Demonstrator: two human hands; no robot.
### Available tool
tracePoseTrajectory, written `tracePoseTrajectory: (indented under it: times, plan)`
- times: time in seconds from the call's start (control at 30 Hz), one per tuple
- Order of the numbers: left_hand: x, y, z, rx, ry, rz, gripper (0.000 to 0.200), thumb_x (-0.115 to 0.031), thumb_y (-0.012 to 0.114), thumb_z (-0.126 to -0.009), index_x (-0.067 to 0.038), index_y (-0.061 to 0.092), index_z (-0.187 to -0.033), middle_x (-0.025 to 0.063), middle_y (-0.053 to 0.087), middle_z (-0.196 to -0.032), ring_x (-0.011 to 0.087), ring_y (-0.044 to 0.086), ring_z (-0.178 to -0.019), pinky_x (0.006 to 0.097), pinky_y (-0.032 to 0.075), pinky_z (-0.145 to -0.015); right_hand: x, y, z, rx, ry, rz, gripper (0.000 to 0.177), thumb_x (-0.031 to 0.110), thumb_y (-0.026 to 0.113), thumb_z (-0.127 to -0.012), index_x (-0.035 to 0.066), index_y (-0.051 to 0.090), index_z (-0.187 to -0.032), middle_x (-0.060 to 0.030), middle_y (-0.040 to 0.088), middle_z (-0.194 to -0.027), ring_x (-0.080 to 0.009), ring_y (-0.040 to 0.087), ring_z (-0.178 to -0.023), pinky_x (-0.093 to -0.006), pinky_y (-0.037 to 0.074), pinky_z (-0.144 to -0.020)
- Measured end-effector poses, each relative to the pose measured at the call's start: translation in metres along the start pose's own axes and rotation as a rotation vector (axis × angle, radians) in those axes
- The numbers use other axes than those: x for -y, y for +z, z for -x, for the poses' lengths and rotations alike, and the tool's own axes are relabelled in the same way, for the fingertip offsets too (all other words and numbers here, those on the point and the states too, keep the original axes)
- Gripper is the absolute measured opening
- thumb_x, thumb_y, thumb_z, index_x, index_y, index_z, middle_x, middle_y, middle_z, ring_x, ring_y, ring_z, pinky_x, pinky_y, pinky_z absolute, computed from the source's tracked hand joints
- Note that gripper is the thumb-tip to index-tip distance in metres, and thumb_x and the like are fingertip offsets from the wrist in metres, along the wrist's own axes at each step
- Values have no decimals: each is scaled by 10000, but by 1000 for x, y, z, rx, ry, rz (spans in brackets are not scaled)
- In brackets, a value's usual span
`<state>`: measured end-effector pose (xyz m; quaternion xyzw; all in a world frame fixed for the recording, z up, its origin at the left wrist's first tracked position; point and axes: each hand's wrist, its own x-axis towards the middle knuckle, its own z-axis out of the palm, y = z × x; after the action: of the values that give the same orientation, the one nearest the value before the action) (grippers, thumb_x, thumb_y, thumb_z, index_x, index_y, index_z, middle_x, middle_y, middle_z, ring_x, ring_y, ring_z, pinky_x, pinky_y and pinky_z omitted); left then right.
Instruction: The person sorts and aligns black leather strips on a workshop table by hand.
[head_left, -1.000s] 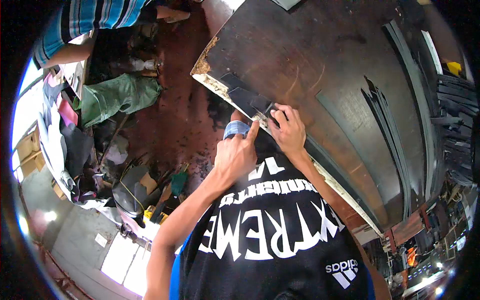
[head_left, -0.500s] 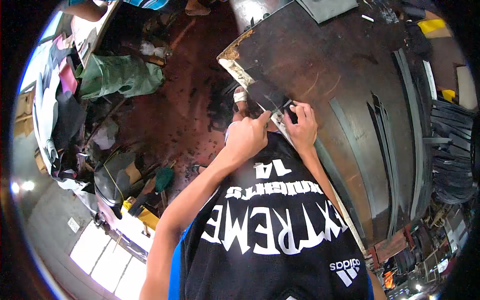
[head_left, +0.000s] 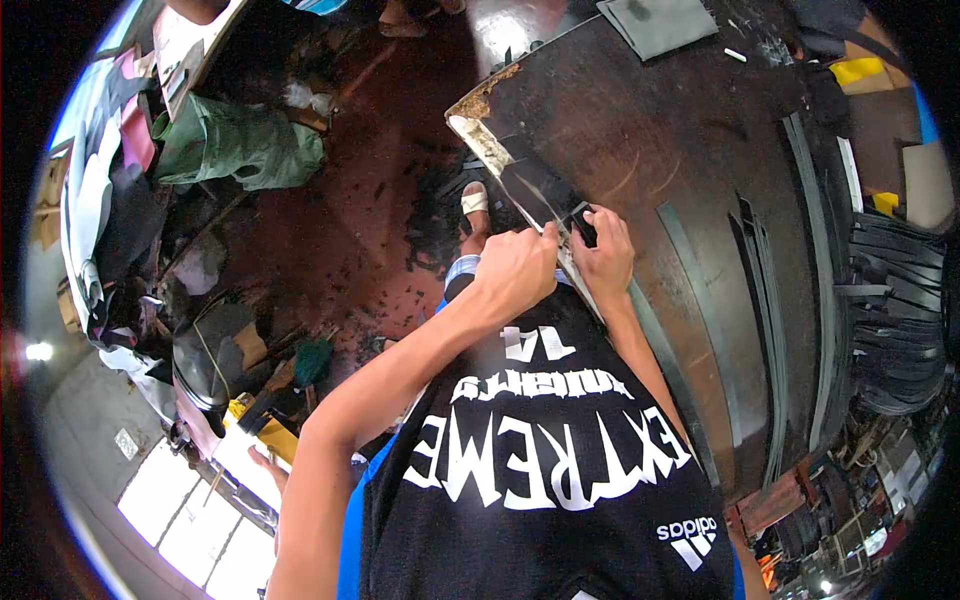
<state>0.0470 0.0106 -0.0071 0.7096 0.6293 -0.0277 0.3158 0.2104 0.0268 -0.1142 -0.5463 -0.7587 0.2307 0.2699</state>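
Note:
My left hand (head_left: 516,266) is closed in a fist at the table's pale worn edge, its fingertips close to my right hand; what it grips, if anything, is hidden. My right hand (head_left: 604,248) lies over the same edge, fingers curled round a small dark block-like piece (head_left: 581,222) that shows between thumb and forefinger. Just beyond both hands, a flat black piece of sheet material (head_left: 540,188) lies along the edge.
Long dark strips (head_left: 765,330) lie on the brown table (head_left: 700,150) to the right, near a stacked bundle of strips (head_left: 900,310). A grey folded sheet (head_left: 660,25) and white chalk-like stick (head_left: 735,55) lie farther off. A green sack (head_left: 240,145) rests at left; scraps litter the floor.
My left hand has shifted slightly right, nearer my right hand. The right hand stays in about the same place. The black sheet piece shows more of its length along the edge.

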Motion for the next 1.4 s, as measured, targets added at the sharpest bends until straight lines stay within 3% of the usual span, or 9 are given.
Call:
tracePoseTrajectory:
  times: [0.17,0.33,0.57,0.77,0.83,1.0,1.03,1.23,1.4]
  plan:
    - [-4,-1,-2,36,-35,-25,378,-104,574,-796,69,616,-1129,217,680,-706,356,696,-630,443,555,-559,3,-4,0,26,8,1,303,98,751,-754,70,594,-1010,-96,631,-1145,-321,614,-1011,-404,523,-847]
    - [-5,-2,0,44,-72,-25,568,-102,618,-756,-16,551,-1314,397,591,-1118,424,698,-711,470,581,-617,2,-2,2,49,1,11,311,116,755,-763,63,589,-1020,-112,618,-1166,-338,605,-1023,-414,522,-844]
    - [-6,-12,-10,116,-94,3,525,-83,600,-766,-15,589,-1286,459,512,-1183,438,700,-745,468,585,-614,1,-3,0,75,-4,14,329,125,767,-762,64,583,-1027,-117,602,-1192,-339,603,-1017,-420,524,-833]
    - [-4,5,-7,37,-82,9,544,-49,611,-747,-15,577,-1288,427,507,-1210,438,686,-690,487,577,-583,1,-2,-1,40,-9,9,301,99,772,-750,75,593,-991,-108,609,-1174,-330,616,-998,-405,539,-809]
    - [-1,12,5,26,-38,-36,502,-75,587,-793,89,537,-1265,223,658,-687,356,675,-595,432,535,-510,1,-3,5,52,-4,13,294,92,770,-748,76,594,-983,-105,611,-1171,-330,618,-996,-403,540,-808]
    - [30,26,6,-233,-130,327,415,-124,589,-842,-121,643,-1253,261,641,-753,416,660,-679,486,537,-633,3,-4,-2,46,-5,11,288,64,760,-740,78,589,-972,-93,613,-1161,-323,619,-978,-407,535,-797]
    - [31,15,4,-59,-283,447,383,-116,582,-845,-111,657,-1221,272,649,-817,437,651,-695,489,541,-675,4,-3,-3,41,-7,13,288,64,760,-740,78,589,-972,-93,613,-1161,-323,619,-978,-407,535,-797]
    - [30,-44,-4,-320,11,-134,550,-150,643,-824,-275,569,-1354,89,565,-729,295,593,-610,449,478,-539,1,2,-1,-1,-15,60,284,80,756,-749,80,577,-970,-77,618,-1153,-310,618,-980,-398,531,-806]
    - [81,-34,-45,-379,244,-497,522,-132,599,-830,-294,593,-1326,98,587,-992,247,567,-952,390,432,-799,3,-1,-2,6,16,31,282,115,744,-769,79,572,-990,-85,632,-1088,-313,614,-984,-405,524,-819]
